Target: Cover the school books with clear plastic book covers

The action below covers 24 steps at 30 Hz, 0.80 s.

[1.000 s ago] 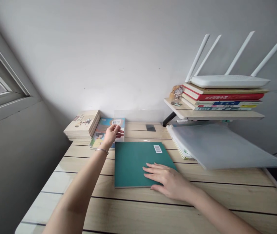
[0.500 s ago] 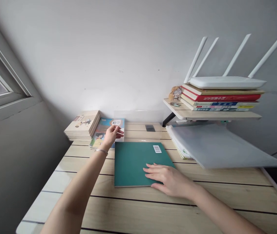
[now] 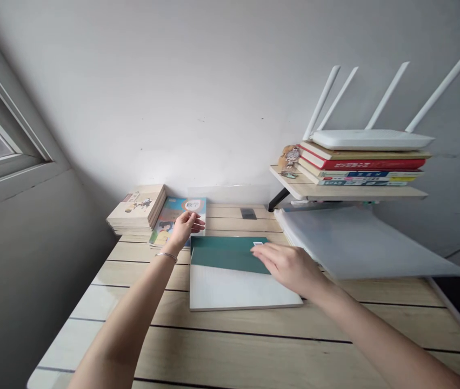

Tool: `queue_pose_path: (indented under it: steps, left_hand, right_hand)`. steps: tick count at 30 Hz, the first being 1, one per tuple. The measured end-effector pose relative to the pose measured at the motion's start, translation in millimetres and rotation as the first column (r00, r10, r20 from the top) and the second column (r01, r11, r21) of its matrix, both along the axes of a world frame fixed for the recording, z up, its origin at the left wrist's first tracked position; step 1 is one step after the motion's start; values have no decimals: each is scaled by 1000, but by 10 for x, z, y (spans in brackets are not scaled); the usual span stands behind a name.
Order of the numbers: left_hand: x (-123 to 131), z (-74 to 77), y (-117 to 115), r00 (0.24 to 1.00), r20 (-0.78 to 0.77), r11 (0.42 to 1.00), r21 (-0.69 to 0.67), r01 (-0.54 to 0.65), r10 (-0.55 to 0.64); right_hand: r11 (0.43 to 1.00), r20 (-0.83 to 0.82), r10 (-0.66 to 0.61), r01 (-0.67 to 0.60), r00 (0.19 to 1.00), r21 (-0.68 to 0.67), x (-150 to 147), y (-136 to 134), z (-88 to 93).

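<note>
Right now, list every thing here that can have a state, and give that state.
green book: flat on the table, cover lifted partway, white inside showing.
right hand: on the lifted cover's edge; grip unclear.
left hand: at the colourful book's near corner; grip unclear.
colourful book: closed, lying flat.
beige book stack: closed, piled.
shelf books: closed, stacked flat.
router: on the shelf books, antennas raised.

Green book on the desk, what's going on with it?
A person's right hand folds back the cover of the green book, so a white page shows underneath. The left hand reaches to the colourful picture book behind it, fingers at its edge. Both books lie on the wooden desk.
</note>
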<state>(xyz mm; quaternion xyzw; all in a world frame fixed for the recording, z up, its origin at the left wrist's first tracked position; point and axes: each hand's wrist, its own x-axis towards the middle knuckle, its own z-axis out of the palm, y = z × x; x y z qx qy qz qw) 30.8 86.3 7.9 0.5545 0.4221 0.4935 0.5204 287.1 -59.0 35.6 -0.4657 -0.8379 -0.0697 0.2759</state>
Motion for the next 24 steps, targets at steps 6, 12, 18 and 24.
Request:
queue_pose_path:
  steps: [6,12,18,24]
  left_hand:
    - [-3,57,-132,1000,13,997,77,-1,0]
    - [4,97,-198,999,52,988,154,-13,5]
    - [71,194,-214,993,113,982,185,-48,27]
    - [184,265,-167,980,190,987,159,26,-56]
  right_hand:
    - [960,-56,-259,263,964,100,-38,531,147]
    - [890,-57,-366,367,929,272,-113,959,179]
    - [859,-110,-379,393,919,329,-136,1053,157]
    - [837,-298,-328,422,896,349,-106,797,144]
